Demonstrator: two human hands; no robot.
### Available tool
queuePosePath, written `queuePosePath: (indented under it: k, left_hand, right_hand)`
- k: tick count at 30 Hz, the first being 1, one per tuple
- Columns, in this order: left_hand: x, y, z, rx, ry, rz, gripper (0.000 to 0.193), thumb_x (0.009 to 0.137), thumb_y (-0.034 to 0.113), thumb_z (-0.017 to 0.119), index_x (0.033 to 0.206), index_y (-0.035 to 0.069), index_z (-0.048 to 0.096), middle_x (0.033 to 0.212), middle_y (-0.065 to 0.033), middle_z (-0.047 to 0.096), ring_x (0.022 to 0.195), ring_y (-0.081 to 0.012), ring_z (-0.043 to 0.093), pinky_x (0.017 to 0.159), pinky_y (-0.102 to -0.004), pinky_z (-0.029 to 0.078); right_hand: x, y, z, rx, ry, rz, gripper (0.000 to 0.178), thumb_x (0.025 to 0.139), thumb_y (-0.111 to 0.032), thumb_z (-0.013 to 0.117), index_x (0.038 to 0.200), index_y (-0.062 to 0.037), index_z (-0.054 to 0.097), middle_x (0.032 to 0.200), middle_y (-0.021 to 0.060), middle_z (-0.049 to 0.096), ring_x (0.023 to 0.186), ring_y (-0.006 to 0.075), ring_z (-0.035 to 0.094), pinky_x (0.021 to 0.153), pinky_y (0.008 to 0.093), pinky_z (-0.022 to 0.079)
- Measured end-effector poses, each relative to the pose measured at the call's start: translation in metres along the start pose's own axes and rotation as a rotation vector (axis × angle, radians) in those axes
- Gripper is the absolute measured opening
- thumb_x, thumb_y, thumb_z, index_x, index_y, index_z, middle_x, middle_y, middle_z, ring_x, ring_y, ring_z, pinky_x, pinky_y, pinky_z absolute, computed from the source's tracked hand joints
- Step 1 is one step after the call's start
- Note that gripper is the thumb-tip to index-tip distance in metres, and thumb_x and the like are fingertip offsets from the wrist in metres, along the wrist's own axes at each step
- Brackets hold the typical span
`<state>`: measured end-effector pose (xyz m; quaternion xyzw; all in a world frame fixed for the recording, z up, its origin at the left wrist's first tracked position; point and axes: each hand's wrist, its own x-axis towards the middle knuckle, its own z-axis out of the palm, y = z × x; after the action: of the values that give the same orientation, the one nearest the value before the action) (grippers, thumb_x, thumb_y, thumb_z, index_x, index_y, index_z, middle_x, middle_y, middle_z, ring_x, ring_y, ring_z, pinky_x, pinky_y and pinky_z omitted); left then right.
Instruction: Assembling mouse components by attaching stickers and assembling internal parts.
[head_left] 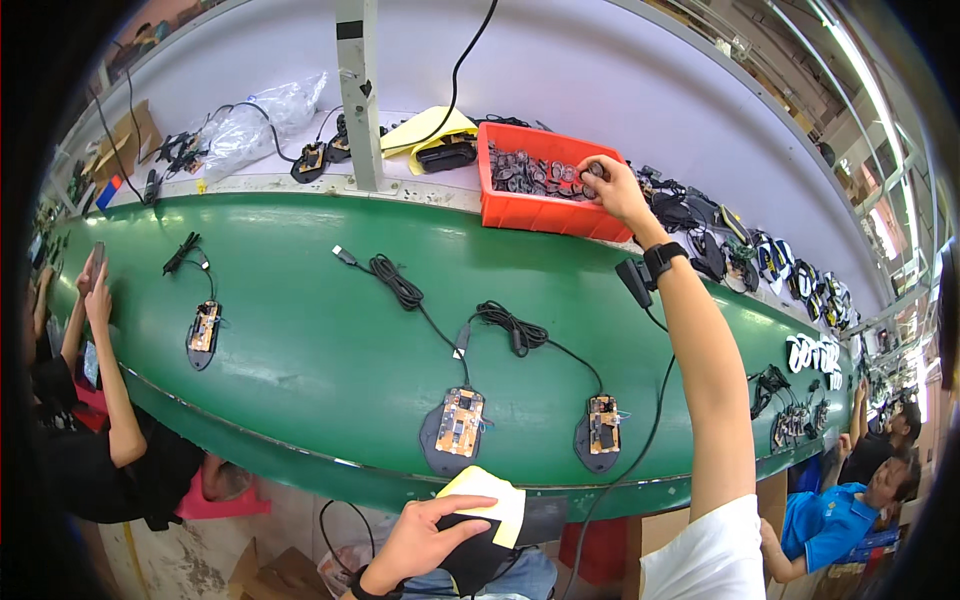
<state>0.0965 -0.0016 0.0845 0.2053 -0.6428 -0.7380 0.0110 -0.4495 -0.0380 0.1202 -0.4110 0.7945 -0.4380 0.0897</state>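
My right hand [615, 188] reaches over the red bin [550, 212] and pinches a small round grey part [594, 170]. Many similar dark grey parts [525, 172] lie in the bin. Low at the front, my left hand [425, 540] grips a yellow sheet [500, 497] together with something black, whose kind I cannot make out. Beyond it on the green belt lie two opened computer mice, a left one [460, 425] and a right one [602, 430]. Each shows a brown circuit board on a black base, with a coiled cable attached.
Another opened mouse [204, 335] lies farther left, near a co-worker's hands [97, 290]. A metal post [360, 100] rises behind the belt. The back shelf holds a plastic bag [262, 125], a yellow cloth [432, 130] and black parts [685, 210]. White parts [812, 353] sit right.
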Motion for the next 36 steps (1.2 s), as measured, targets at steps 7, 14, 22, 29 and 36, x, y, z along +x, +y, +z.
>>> queuePosePath:
  k: [7,14,22,29,36]
  left_hand:
    - [-0.006,0.000,-0.001,0.042,0.009,0.057,0.031,0.089,0.009,0.077,0.119,0.004,0.074,0.116,-0.0094,0.077,0.103,-0.0166,0.072,0.095,-0.0299,0.054]
    - [-0.007,-0.006,-0.005,0.105,-0.017,0.158,0.029,0.088,0.006,0.076,0.117,0.002,0.075,0.112,-0.0130,0.077,0.098,-0.0182,0.074,0.091,-0.0301,0.055]
    - [-0.006,-0.006,-0.005,0.192,-0.027,0.239,0.029,0.087,0.007,0.077,0.116,0.003,0.075,0.112,-0.0131,0.077,0.098,-0.0225,0.075,0.088,-0.0296,0.056]
    - [-0.011,-0.015,-0.013,0.364,-0.193,0.292,0.026,0.088,0.010,0.077,0.114,0.012,0.077,0.109,-0.0120,0.076,0.122,-0.0297,0.065,0.095,-0.0374,0.053]
    - [-0.012,-0.022,-0.014,0.486,-0.231,0.330,0.027,0.086,0.010,0.078,0.113,0.015,0.078,0.113,-0.0123,0.075,0.144,-0.0363,0.046,0.104,-0.0432,0.048]
  right_hand:
    - [-0.056,-0.058,-0.006,0.219,-0.139,-0.182,0.012,0.098,-0.001,0.063,0.110,-0.0019,0.066,0.088,0.0030,0.065,0.079,0.0106,0.065,0.073,0.0283,0.056]
    - [-0.221,-0.114,0.038,0.004,-0.469,-0.179,0.017,0.094,0.002,0.063,0.111,-0.0005,0.065,0.104,0.0106,0.066,0.089,0.0216,0.069,0.081,0.0330,0.056]
    - [-0.306,-0.106,0.056,-0.273,-0.416,-0.300,0.047,0.093,-0.003,0.066,0.139,-0.0068,0.056,0.146,0.0175,0.052,0.132,0.0378,0.051,0.109,0.0438,0.045]
    - [-0.339,-0.125,0.042,0.518,-0.319,0.406,0.044,0.101,-0.002,0.050,0.144,-0.0046,0.045,0.110,0.0051,0.060,0.076,0.0103,0.052,0.063,0.0240,0.045]
    - [-0.380,-0.130,0.046,1.167,-0.243,0.578,0.045,0.107,-0.015,0.049,0.148,0.0007,0.039,0.119,0.0127,0.061,0.086,0.0159,0.061,0.063,0.0257,0.051]
